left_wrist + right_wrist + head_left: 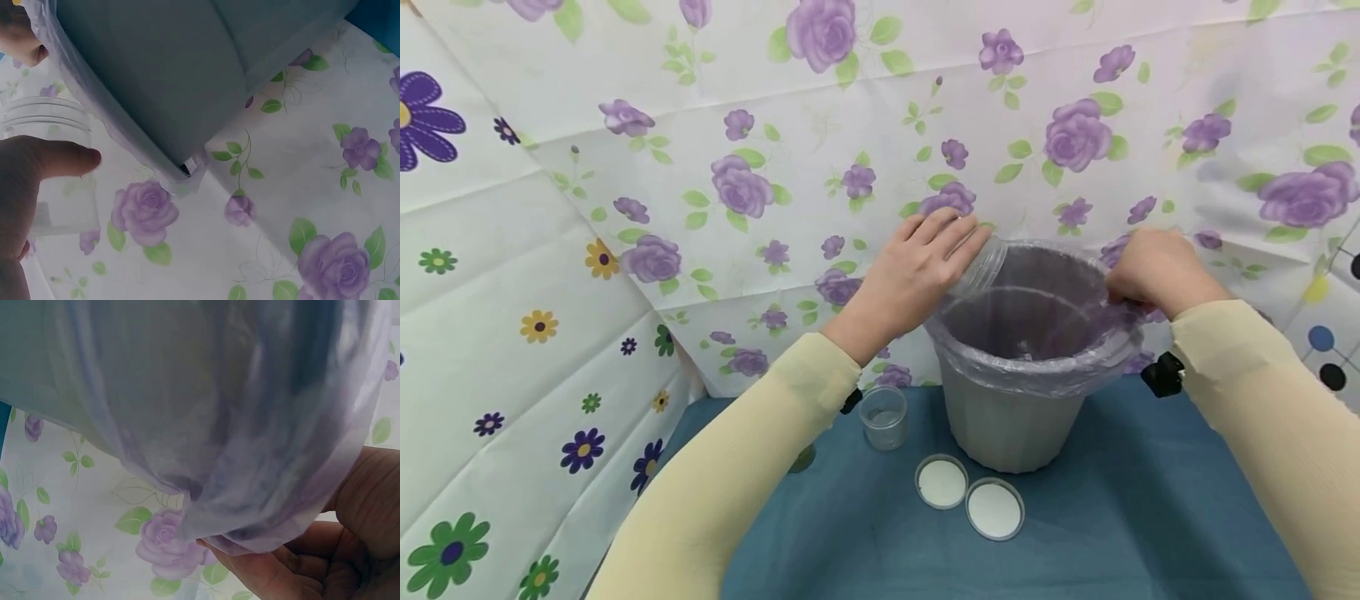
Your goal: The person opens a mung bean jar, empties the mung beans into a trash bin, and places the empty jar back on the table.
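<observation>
A grey bin (1011,417) lined with a thin purple plastic bag (1037,354) stands at the back of the blue table. My left hand (917,271) grips a clear plastic jar (981,265), tipped with its mouth over the bin's left rim; the jar (53,169) shows beside my thumb in the left wrist view. My right hand (1153,271) pinches the bag at the bin's right rim, and the bag's folded edge (250,487) lies over my fingers (294,569).
A second small clear jar (884,417) stands left of the bin. Two round white-centred lids (942,482) (995,508) lie in front of it on the blue cloth (1112,517). Flowered sheets (775,167) close off the back and left.
</observation>
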Demonstrator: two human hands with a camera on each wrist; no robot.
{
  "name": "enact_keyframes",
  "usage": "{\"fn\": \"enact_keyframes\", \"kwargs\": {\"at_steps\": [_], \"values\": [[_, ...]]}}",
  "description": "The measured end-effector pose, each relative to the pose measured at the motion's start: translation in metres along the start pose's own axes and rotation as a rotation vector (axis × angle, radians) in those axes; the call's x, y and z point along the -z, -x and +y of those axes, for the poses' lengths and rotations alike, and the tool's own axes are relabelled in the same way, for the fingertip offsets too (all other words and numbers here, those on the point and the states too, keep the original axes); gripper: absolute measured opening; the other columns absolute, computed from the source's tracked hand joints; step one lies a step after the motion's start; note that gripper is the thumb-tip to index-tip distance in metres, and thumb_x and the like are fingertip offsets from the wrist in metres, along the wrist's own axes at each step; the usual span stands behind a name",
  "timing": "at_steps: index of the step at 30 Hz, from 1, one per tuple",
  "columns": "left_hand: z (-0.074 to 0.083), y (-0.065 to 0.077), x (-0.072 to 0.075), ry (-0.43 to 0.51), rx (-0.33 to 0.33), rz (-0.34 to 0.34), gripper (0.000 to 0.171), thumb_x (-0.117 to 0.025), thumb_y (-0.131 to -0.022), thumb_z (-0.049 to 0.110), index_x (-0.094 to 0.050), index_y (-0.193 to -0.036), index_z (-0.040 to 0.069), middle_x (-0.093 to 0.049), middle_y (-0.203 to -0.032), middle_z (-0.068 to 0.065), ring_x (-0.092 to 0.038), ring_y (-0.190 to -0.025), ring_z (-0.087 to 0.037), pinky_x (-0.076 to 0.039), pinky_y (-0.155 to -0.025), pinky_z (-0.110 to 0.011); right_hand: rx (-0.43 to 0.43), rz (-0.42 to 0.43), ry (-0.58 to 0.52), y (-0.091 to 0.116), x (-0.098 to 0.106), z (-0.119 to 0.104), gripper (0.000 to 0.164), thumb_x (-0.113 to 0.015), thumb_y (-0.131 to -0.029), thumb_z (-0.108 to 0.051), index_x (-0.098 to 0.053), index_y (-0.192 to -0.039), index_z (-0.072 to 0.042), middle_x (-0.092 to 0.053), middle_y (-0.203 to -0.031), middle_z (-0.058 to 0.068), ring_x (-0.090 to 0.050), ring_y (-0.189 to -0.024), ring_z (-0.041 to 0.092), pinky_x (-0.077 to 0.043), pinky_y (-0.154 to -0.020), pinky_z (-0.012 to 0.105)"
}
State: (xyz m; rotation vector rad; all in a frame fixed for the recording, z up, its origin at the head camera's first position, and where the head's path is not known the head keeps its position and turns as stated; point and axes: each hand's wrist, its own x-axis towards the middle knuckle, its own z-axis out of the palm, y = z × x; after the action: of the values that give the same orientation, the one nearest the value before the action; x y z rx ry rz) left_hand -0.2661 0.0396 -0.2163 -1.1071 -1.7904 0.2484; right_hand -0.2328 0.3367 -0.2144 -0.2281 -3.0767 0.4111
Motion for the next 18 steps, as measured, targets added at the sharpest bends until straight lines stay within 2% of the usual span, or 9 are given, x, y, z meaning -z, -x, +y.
{"fn": "enact_keyframes", "kwargs": {"at_steps": [2,6,8,14,16,18], "values": [[0.0002,0.0007,0.0008,0.028,0.020,0.014,0.043,-0.055,-0.092,0.017,-0.050,-0.135,0.012,-0.056,-0.131,-0.005,-0.048,-0.122,-0.025,-0.044,-0.097,-0.037,0.012,-0.001,0.022,0.0000,-0.0004,0.0003,0.019,-0.068,-0.067,-0.019,-0.059,-0.060,-0.003,-0.056,-0.053,0.008,-0.054,-0.052,0.025,-0.041,-0.053,0.034],[-0.0009,0.0010,0.0026,0.087,0.069,0.026,0.068,-0.068,-0.079,0.031,-0.044,-0.138,0.008,-0.053,-0.134,-0.006,-0.046,-0.123,-0.025,-0.041,-0.101,-0.036,0.027,0.002,0.036,0.0005,0.0007,-0.0006,0.021,-0.068,-0.068,-0.020,-0.058,-0.059,-0.004,-0.055,-0.053,0.008,-0.053,-0.053,0.025,-0.040,-0.054,0.034],[-0.0012,0.0020,0.0025,0.104,0.083,0.036,0.074,-0.071,-0.075,0.033,-0.044,-0.138,0.006,-0.053,-0.135,-0.007,-0.046,-0.123,-0.025,-0.040,-0.103,-0.035,0.029,0.005,0.032,0.0005,0.0011,-0.0011,0.021,-0.067,-0.068,-0.020,-0.058,-0.059,-0.004,-0.055,-0.053,0.008,-0.053,-0.053,0.025,-0.040,-0.054,0.034],[-0.0004,0.0052,-0.0004,0.036,0.019,-0.034,0.040,-0.056,-0.091,0.009,-0.054,-0.131,0.009,-0.057,-0.131,-0.007,-0.049,-0.123,-0.025,-0.040,-0.106,-0.035,0.010,0.008,0.018,0.0002,0.0003,-0.0008,0.019,-0.066,-0.068,-0.018,-0.058,-0.059,-0.003,-0.055,-0.054,0.009,-0.053,-0.052,0.026,-0.042,-0.049,0.034],[-0.0008,0.0057,-0.0004,0.061,0.030,-0.048,0.041,-0.055,-0.090,0.004,-0.054,-0.131,0.008,-0.057,-0.131,-0.008,-0.048,-0.124,-0.025,-0.038,-0.108,-0.035,0.007,0.011,0.023,0.0004,0.0002,-0.0007,0.019,-0.066,-0.067,-0.019,-0.058,-0.060,-0.003,-0.055,-0.055,0.010,-0.053,-0.053,0.026,-0.042,-0.049,0.034],[-0.0021,0.0063,0.0000,0.118,0.073,-0.040,0.045,-0.057,-0.088,0.005,-0.052,-0.133,0.008,-0.054,-0.134,-0.008,-0.045,-0.127,-0.025,-0.035,-0.110,-0.034,0.002,0.013,0.021,0.0006,0.0001,-0.0006,0.019,-0.066,-0.067,-0.018,-0.058,-0.061,-0.002,-0.056,-0.057,0.011,-0.053,-0.054,0.027,-0.043,-0.049,0.034]]}}
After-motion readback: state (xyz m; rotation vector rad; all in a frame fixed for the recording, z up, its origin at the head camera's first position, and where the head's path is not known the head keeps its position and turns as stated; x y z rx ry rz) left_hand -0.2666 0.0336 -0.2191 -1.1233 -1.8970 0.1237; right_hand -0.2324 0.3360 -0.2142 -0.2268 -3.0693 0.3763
